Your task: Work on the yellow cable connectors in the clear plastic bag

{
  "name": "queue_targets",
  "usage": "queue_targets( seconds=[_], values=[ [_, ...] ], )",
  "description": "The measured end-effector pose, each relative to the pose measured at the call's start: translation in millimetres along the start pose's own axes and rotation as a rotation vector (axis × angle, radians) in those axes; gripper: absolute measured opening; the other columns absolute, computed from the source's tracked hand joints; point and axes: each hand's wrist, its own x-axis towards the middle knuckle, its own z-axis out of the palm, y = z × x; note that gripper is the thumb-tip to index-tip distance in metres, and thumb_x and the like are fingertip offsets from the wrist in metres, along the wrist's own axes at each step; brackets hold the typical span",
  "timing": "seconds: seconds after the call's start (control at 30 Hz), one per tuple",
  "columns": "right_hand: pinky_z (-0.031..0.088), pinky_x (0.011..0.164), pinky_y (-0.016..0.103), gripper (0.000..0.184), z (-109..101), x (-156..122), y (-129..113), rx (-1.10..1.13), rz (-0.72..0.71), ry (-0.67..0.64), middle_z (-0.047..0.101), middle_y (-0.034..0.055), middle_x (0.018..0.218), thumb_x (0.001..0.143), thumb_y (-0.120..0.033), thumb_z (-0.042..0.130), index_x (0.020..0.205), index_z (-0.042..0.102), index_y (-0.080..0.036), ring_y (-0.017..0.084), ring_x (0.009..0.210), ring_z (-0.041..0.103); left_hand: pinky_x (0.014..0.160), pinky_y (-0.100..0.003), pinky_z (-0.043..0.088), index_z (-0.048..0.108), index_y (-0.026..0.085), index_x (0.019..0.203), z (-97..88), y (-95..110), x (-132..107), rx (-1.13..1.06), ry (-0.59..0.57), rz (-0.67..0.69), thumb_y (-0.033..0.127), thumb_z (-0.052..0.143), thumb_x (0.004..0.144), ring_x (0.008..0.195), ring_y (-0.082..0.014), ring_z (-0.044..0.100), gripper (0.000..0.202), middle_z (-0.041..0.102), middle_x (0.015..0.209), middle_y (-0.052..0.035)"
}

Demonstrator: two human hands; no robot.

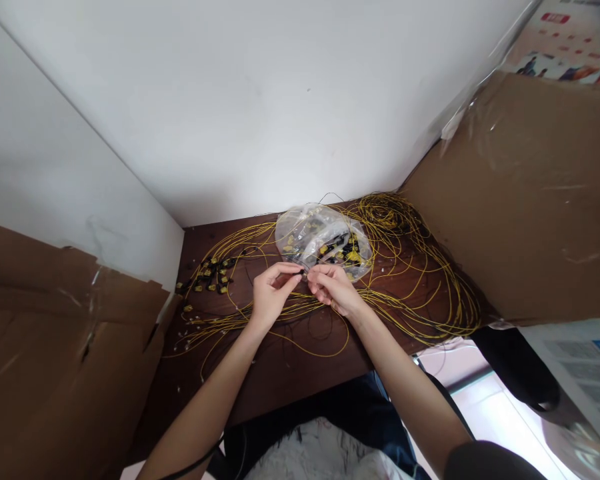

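My left hand pinches a small black connector between thumb and fingertips. Close beside it, my right hand has its thumb and index finger pressed together near the connector's end; a thin wire end seems to be there, too small to make out. Just behind both hands lies a clear plastic bag holding black and yellow connectors. A bundle of yellow and black wires runs across the table under my hands.
Wires with black and yellow connectors attached lie at the left of the brown table. A wire coil sits at the back right. Cardboard stands on the left, a cardboard box on the right, a white wall behind.
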Motion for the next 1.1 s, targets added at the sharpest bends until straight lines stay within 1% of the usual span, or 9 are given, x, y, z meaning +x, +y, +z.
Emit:
queue_targets(
  seconds=[0.17,0.33,0.4,0.57,0.73,0.9,1.1],
  values=[
    [0.023,0.025,0.011,0.015,1.6,1.2,-0.4,0.003,0.008,0.057,0.054,-0.0057,0.045,0.063,-0.028,0.062,0.060,0.055,-0.015,0.003,0.030,0.041,0.081,-0.032,0.053,0.067,0.014,0.076,1.9,-0.5,-0.4,-0.001,0.001,0.017,0.019,0.067,0.071,0.088,-0.0170,0.063,0.007,0.067,0.087,-0.0078],
    [0.023,0.025,0.011,0.012,2.1,1.9,-0.1,-0.001,0.002,0.067,0.054,-0.0053,0.045,0.063,-0.026,0.061,0.060,0.055,-0.015,0.003,0.030,0.041,0.078,-0.030,0.053,0.067,0.014,0.076,2.1,-0.5,-0.6,0.026,0.001,0.030,0.018,0.067,0.072,0.086,-0.0165,0.064,0.006,0.067,0.086,-0.0080],
    [0.023,0.026,0.011,0.012,2.0,2.3,0.5,-0.008,-0.004,0.068,0.055,-0.0052,0.045,0.063,-0.026,0.061,0.060,0.055,-0.015,0.003,0.030,0.042,0.076,-0.030,0.053,0.066,0.014,0.076,1.7,-1.2,-0.8,0.034,-0.001,0.048,0.018,0.066,0.072,0.085,-0.0163,0.064,0.006,0.066,0.087,-0.0082],
    [0.024,0.026,0.011,0.011,1.9,2.8,1.4,-0.016,-0.030,0.117,0.055,-0.0052,0.045,0.061,-0.024,0.060,0.059,0.055,-0.015,0.003,0.030,0.041,0.075,-0.029,0.053,0.066,0.014,0.077,1.0,-4.9,-1.4,0.088,-0.011,0.107,0.018,0.065,0.073,0.085,-0.0164,0.064,0.005,0.066,0.087,-0.0084],
    [0.024,0.026,0.012,0.010,2.0,2.6,1.2,-0.038,-0.045,0.086,0.054,-0.0046,0.044,0.061,-0.024,0.058,0.056,0.055,-0.015,0.004,0.029,0.041,0.074,-0.029,0.053,0.066,0.015,0.077,0.7,-7.1,-2.5,0.155,-0.018,0.156,0.018,0.064,0.075,0.083,-0.0159,0.063,0.004,0.066,0.087,-0.0077],
    [0.025,0.026,0.012,0.009,1.8,3.3,2.7,-0.053,-0.053,0.107,0.055,-0.0047,0.043,0.060,-0.023,0.057,0.056,0.054,-0.015,0.004,0.030,0.042,0.072,-0.028,0.053,0.067,0.016,0.078,0.4,-7.1,-3.1,0.210,-0.022,0.192,0.018,0.063,0.076,0.082,-0.0159,0.064,0.005,0.066,0.087,-0.0075],
    [0.026,0.025,0.012,0.009,1.9,4.3,4.5,-0.057,-0.058,0.105,0.055,-0.0048,0.043,0.061,-0.022,0.056,0.056,0.053,-0.015,0.004,0.029,0.042,0.072,-0.028,0.053,0.067,0.016,0.078,1.3,-6.8,-3.0,0.226,-0.017,0.220,0.017,0.063,0.076,0.082,-0.0154,0.063,0.005,0.066,0.087,-0.0074]
  ],
)
